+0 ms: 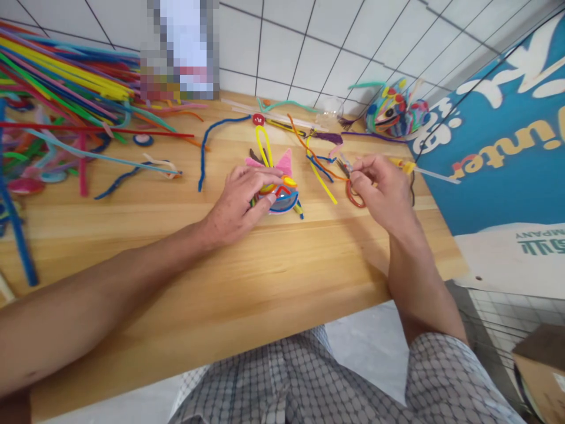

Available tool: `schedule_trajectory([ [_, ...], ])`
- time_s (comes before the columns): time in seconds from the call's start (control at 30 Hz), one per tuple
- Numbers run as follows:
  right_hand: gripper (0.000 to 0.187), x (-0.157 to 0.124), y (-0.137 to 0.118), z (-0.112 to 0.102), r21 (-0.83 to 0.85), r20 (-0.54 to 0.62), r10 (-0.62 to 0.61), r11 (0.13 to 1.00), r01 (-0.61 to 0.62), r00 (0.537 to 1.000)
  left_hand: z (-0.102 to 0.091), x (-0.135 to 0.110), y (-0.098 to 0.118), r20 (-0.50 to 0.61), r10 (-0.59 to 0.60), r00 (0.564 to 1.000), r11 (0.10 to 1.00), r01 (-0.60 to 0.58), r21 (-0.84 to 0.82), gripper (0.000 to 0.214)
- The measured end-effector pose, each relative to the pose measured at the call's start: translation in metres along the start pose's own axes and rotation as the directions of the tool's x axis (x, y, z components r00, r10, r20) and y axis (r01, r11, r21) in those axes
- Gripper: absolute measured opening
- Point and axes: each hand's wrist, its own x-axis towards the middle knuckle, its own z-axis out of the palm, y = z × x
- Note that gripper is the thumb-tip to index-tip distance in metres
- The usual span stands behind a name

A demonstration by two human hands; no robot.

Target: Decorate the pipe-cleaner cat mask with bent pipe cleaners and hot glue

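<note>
My left hand [241, 197] rests on a small pipe-cleaner figure [282, 188] made of pink, yellow, orange and blue loops, its fingers curled over it and pressing it to the wooden table [273, 277]. My right hand [382, 188] is to the right of the figure, fingers pinched on an orange pipe cleaner [324, 168] that runs back toward the wall. A red coil [355, 197] lies under that hand.
A big pile of coloured pipe cleaners [57, 76] fills the table's back left. Loose blue strands [205, 153] lie in the middle. A finished colourful figure [395, 112] stands at the back right by the tiled wall. A blue banner [498, 153] hangs beside the table's right edge.
</note>
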Motion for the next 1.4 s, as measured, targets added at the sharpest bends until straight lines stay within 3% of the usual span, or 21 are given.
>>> schedule_trajectory([
  [0.17,0.013,0.009,-0.001,-0.025,-0.191,-0.007,-0.143,0.972,0.139,0.99,0.001,0.0,-0.001,-0.011,0.003,1.0,1.0,-0.003,0.015,0.031],
  [0.23,0.014,0.007,-0.003,-0.033,-0.157,-0.058,-0.2,0.969,0.189,0.978,0.002,0.0,0.0,-0.011,0.004,1.0,1.0,-0.003,0.013,0.031],
  [0.33,0.012,0.001,-0.012,-0.037,0.02,-0.059,-0.134,0.991,0.135,0.989,0.002,0.0,0.0,-0.011,0.007,1.0,1.0,-0.007,0.005,0.031],
  [0.5,0.028,-0.004,-0.032,-0.012,0.06,0.113,-0.143,0.989,0.137,0.983,0.002,0.001,0.0,-0.009,0.014,1.0,1.0,-0.014,0.012,0.03],
  [0.7,0.027,-0.007,-0.054,0.023,0.167,0.254,-0.269,0.958,0.232,0.929,0.001,0.0,0.001,0.008,-0.013,1.0,1.0,0.013,0.014,0.032],
  [0.8,0.02,-0.01,-0.061,0.03,0.182,0.257,-0.294,0.95,0.252,0.921,0.001,-0.001,-0.001,0.0,0.001,1.0,1.0,-0.001,0.021,0.03],
  [1.03,0.011,-0.013,-0.058,0.041,0.257,0.123,-0.433,0.883,0.393,0.893,0.003,0.0,-0.003,-0.017,0.05,0.999,0.999,-0.05,0.015,0.028],
  [1.4,0.014,-0.015,-0.057,0.046,0.221,0.086,-0.441,0.883,0.415,0.893,-0.001,-0.001,-0.004,0.02,0.064,0.998,0.998,-0.065,0.026,0.035],
])
